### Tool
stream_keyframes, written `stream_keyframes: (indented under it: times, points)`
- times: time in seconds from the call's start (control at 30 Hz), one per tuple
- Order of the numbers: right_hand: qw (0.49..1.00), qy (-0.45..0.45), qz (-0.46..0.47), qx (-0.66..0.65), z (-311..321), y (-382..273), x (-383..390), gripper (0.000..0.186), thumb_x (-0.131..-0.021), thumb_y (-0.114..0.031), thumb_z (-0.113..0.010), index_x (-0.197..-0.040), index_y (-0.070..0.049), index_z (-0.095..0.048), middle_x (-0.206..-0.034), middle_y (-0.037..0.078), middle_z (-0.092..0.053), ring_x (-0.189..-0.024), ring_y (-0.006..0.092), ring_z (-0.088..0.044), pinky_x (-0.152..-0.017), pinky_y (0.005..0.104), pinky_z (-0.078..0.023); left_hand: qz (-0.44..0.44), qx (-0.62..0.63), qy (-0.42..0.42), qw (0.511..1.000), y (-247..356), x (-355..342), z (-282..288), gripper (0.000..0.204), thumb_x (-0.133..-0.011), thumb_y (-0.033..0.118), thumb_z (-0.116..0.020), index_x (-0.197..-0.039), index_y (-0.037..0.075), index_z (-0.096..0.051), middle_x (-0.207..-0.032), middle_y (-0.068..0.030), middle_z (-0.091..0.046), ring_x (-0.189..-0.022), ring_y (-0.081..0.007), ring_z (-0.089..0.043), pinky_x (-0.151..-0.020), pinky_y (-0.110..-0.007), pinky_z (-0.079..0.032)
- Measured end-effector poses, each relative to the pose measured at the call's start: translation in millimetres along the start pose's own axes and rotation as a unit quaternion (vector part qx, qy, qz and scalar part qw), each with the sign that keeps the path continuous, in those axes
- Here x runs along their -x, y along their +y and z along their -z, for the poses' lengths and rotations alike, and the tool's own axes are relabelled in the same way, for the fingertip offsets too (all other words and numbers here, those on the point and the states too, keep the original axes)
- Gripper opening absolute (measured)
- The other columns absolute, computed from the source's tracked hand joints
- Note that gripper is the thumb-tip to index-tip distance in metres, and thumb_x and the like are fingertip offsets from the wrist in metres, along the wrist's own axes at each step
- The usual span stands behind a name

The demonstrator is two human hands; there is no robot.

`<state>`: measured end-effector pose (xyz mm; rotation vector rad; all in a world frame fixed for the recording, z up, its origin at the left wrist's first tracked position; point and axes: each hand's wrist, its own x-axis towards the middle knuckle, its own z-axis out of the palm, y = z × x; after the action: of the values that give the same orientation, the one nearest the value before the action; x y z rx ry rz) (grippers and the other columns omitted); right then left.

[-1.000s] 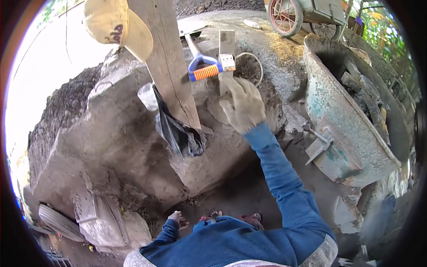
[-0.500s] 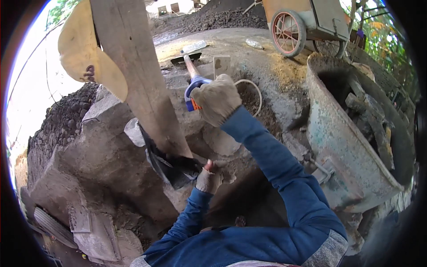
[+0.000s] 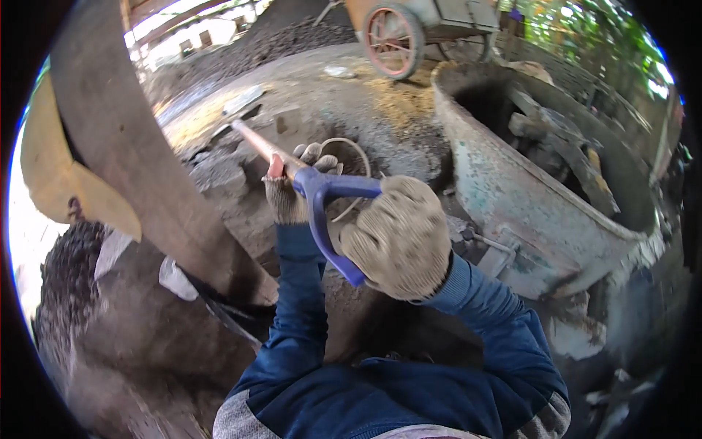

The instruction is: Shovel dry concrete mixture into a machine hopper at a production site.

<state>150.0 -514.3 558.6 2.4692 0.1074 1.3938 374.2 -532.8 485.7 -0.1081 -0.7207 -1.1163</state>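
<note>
My right hand [image 3: 402, 238], in a knitted glove, is closed on the blue D-shaped handle [image 3: 319, 197] of a long tool, hiding the handle's grip. My left hand [image 3: 289, 190], gloved with a bare thumb showing, wraps round the pale shaft [image 3: 259, 143] just ahead of the handle. The shaft points up and to the left toward dark slabs on the ground; what is at its far end is unclear. A pale cable loop [image 3: 365, 162] lies behind my hands. A cap [image 3: 47, 168] hangs on a wooden post [image 3: 139, 154] at the left, above a black bag [image 3: 238, 318].
A rusty wheelbarrow [image 3: 497, 197] with rubble in it stands at my right. A cart [image 3: 453, 18] with red-rimmed wheels is at the back. Broken concrete and dark gravel [image 3: 66, 278] surround the post; a pale plastic piece [image 3: 178, 278] sits near the post's foot.
My left hand has risen from below onto the shaft. My right hand has taken the tool's handle and brought it nearer and lower. The view has turned, shifting post and wheelbarrow leftward.
</note>
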Motion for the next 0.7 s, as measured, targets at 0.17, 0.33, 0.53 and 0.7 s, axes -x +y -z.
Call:
stream_keyframes:
  times: [0.17, 0.33, 0.53, 0.7]
  points:
    - [0.989, -0.016, -0.143, 0.044, 21.9, -33.1, 53.4, 0.023, -0.057, -0.024, -0.066, -0.076, -0.013, -0.062, -0.073, 0.001, -0.057, -0.071, 0.0193, -0.059, -0.082, 0.0443, -0.046, 0.015, -0.16, -0.021, 0.987, -19.7, -4.9, -17.5, 0.064, -0.083, 0.045, -0.061, -0.122, -0.003, -0.045, -0.111, -0.0241, -0.057, -0.09, -0.038, -0.06, -0.077, -0.052, -0.053]
    - [0.94, 0.039, -0.339, -0.015, 30.2, -76.3, 140.0, 0.023, -0.056, -0.017, -0.069, -0.076, -0.012, -0.058, -0.076, 0.003, -0.056, -0.078, 0.0223, -0.059, -0.094, 0.0468, -0.041, 0.058, -0.2, -0.118, 0.971, -55.9, -17.8, -4.4, 0.069, -0.087, 0.054, -0.049, -0.121, -0.006, -0.042, -0.106, -0.0239, -0.056, -0.081, -0.0365, -0.062, -0.068, -0.047, -0.055]
    - [0.435, 0.382, -0.788, -0.208, 81.3, -216.7, 275.0, 0.025, -0.07, -0.002, -0.068, -0.094, -0.002, -0.063, -0.082, 0.007, -0.065, -0.074, 0.0229, -0.064, -0.069, 0.0383, -0.054, 0.164, -0.141, -0.092, 0.972, -152.3, -11.2, -38.9, 0.066, -0.081, 0.059, -0.055, -0.117, 0.003, -0.052, -0.101, -0.0127, -0.059, -0.084, -0.0288, -0.059, -0.073, -0.044, -0.051]
    - [0.123, 0.709, -0.692, -0.051, 106.2, -377.1, 397.2, 0.013, -0.086, -0.007, -0.049, -0.087, -0.001, -0.061, -0.081, 0.019, -0.063, -0.069, 0.0331, -0.063, -0.056, 0.0468, -0.052, 0.347, -0.066, -0.161, 0.922, -267.7, 96.0, -107.4, 0.059, -0.076, 0.052, -0.069, -0.105, 0.003, -0.055, -0.091, -0.0111, -0.059, -0.078, -0.0243, -0.06, -0.071, -0.042, -0.052]
